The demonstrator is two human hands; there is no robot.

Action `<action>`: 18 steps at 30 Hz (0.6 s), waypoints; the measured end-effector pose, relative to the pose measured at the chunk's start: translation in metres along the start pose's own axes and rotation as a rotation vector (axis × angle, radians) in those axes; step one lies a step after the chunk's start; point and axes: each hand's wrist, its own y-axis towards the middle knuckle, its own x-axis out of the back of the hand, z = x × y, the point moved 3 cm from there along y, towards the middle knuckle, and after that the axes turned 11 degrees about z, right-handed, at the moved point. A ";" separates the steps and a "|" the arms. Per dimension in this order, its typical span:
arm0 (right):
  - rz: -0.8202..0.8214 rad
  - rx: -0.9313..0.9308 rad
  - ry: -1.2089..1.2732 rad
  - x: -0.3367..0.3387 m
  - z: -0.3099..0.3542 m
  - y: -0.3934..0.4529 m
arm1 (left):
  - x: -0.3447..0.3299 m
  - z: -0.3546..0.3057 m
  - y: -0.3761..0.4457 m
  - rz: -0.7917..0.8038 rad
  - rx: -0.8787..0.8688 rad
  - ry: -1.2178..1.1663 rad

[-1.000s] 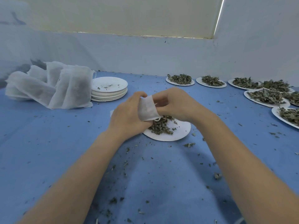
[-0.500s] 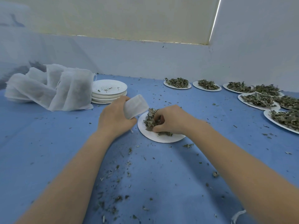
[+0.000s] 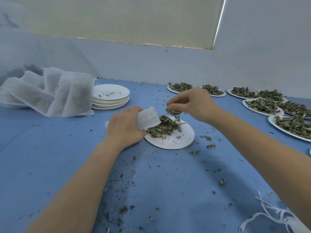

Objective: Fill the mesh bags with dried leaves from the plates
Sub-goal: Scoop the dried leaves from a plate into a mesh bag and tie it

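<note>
The right hand (image 3: 193, 103) has lifted a pinch of leaves (image 3: 172, 112) off the plate (image 3: 176, 140), bound for the bag (image 3: 147, 118) the left hand (image 3: 124, 126) grips, its mouth seemingly open.

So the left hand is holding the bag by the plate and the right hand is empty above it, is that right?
Not quite. The left hand does hold the bag by the plate, but the right hand above it is not empty: the head view shows its fingertips pinching a clump of leaves.
</note>
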 end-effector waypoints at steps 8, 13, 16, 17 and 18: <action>-0.352 -0.011 0.345 -0.025 0.007 -0.001 | -0.010 -0.012 0.003 -0.019 0.061 -0.224; -0.420 -0.006 0.428 -0.039 0.009 -0.005 | -0.012 -0.011 0.004 -0.058 0.120 -0.375; -0.363 0.022 0.434 -0.038 0.008 -0.007 | -0.010 -0.008 0.004 -0.095 0.145 -0.469; -0.332 0.037 0.421 -0.037 0.008 -0.008 | -0.009 -0.007 0.004 -0.098 0.142 -0.485; -0.294 0.054 0.401 -0.036 0.008 -0.009 | -0.009 -0.007 0.004 -0.097 0.133 -0.491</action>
